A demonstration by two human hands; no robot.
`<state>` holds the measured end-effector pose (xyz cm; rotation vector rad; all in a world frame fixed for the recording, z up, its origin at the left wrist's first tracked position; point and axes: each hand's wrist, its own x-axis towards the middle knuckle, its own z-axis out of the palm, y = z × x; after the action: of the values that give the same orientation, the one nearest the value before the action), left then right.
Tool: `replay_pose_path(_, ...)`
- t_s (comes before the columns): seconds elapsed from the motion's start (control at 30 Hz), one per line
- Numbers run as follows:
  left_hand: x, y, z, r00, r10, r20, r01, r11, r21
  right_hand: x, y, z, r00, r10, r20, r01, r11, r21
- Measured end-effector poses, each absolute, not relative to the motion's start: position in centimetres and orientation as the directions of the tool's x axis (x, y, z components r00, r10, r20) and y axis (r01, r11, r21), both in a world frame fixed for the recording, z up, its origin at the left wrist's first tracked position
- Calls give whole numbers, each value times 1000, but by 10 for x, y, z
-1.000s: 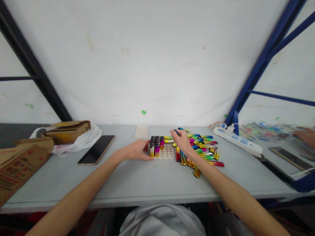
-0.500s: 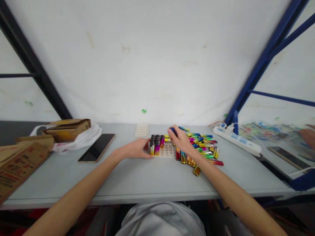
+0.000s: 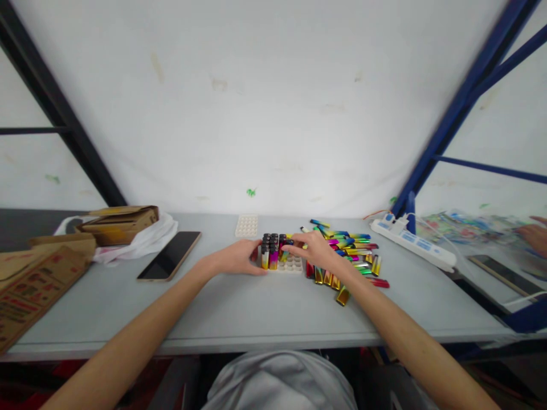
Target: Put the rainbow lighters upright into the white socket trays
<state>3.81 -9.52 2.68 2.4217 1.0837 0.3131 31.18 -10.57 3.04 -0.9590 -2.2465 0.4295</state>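
Observation:
Metallic coloured lighters (image 3: 272, 256) with black tops stand upright in the left part of a white tray (image 3: 293, 265) with round cells. My left hand (image 3: 238, 257) curls round the tray's left end, thumb at the front and fingers against the outer lighters. Above the tray, my right hand (image 3: 314, 250) pinches a lighter (image 3: 284, 254) beside the standing ones; its lower end is close to the cells, but I cannot tell whether it is in one. Just right of the tray lies a loose pile of shiny lighters (image 3: 352, 250), partly hidden by my right forearm.
Another white celled tray (image 3: 247, 225) lies near the wall. Left are a phone (image 3: 170, 256), a white plastic bag (image 3: 145, 242) and cardboard boxes (image 3: 45, 279). A power strip (image 3: 413, 245) sits right, by a blue frame (image 3: 448, 119). Another person's hand (image 3: 534, 236) shows at far right.
My right hand has moved left and slightly down from the pile's edge, bringing the lighter over the tray beside the standing ones. My left hand keeps its place.

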Motion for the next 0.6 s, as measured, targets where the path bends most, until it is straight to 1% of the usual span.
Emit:
replay_pose_path(0.1,39,-95,28,665,747,11,642,-579,503,310,-104,29,-515,746,421,523,663,-535)
replay_pose_path(0.23,39,-95,28,662,750,8,649,-578,494,306,-102,24,-559,718,414,503,691,-519)
replay_pose_path(0.33,39,-96,28,655,755,6,656,-573,492,303,-100,22,-554,717,423,563,697,-443)
replay_pose_path(0.43,39,-96,28,656,755,5,653,-571,497,304,-99,25,-546,739,395,641,672,-372)
replay_pose_path(0.5,39,-96,29,661,751,7,648,-575,500,311,-96,28,-530,751,393,649,658,-382)
replay_pose_path(0.6,38,-95,28,667,745,2,650,-582,488,327,-87,27,-472,750,463,643,652,-402)
